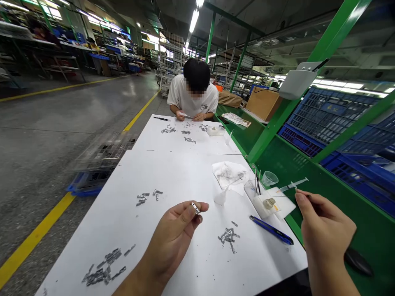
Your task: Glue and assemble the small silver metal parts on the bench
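Note:
My left hand is closed in a pinch around a small silvery metal part, held above the white table. To the right, my right hand is raised over the table's edge with thumb and fingers pinched together. A thin stick-like tool seems to run leftward from those fingertips; most of it is hidden. Below and between the hands lies a loose pile of small metal parts. A larger group of metal parts is at the lower left, and a smaller cluster sits farther back.
A blue utility knife lies near a white block with a putty-like lump. Behind are a syringe, a clear cup, a dropper bottle and a stained tissue. Another person works across the white table.

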### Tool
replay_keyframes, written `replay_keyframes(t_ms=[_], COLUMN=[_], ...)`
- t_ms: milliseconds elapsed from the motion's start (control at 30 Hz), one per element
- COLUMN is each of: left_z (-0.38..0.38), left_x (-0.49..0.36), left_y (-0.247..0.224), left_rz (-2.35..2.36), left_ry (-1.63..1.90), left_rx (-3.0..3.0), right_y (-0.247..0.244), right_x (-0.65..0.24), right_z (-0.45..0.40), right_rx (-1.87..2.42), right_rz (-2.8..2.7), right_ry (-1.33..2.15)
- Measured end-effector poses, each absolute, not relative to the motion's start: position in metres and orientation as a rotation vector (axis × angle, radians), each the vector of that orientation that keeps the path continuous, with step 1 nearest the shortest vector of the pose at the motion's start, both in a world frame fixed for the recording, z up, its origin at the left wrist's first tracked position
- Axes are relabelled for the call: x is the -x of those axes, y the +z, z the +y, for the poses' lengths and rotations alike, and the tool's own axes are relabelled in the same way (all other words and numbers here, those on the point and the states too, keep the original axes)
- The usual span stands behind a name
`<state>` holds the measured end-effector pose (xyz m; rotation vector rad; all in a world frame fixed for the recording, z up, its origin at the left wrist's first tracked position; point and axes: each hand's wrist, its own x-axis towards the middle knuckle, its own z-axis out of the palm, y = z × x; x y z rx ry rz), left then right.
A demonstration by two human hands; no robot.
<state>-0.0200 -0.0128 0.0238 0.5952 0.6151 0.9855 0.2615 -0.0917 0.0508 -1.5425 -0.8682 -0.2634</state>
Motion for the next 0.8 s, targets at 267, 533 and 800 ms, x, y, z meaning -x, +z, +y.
replay_keyframes(t_ms=[267,533,800], left_z=[-0.01,-0.008,0.0], left_x=[0.018,0.02,0.018], left_y=[0.024,0.017,0.01], left_rz=[0.687,0.773,0.875], left_ry=[1.006,1.012,1.128], left_rx=[-0.655,-0.794,-0.948], right_y=[0.024,0.022,0.048], right_x=[-0.303,-0.266,-0.145], right_z=[-0.079,-0.082,-0.034], right_rx=[1.763,2.012,1.275], right_rz=[-0.784,-1.038,-1.661], right_ry=[-0.187,-0.305,0.63])
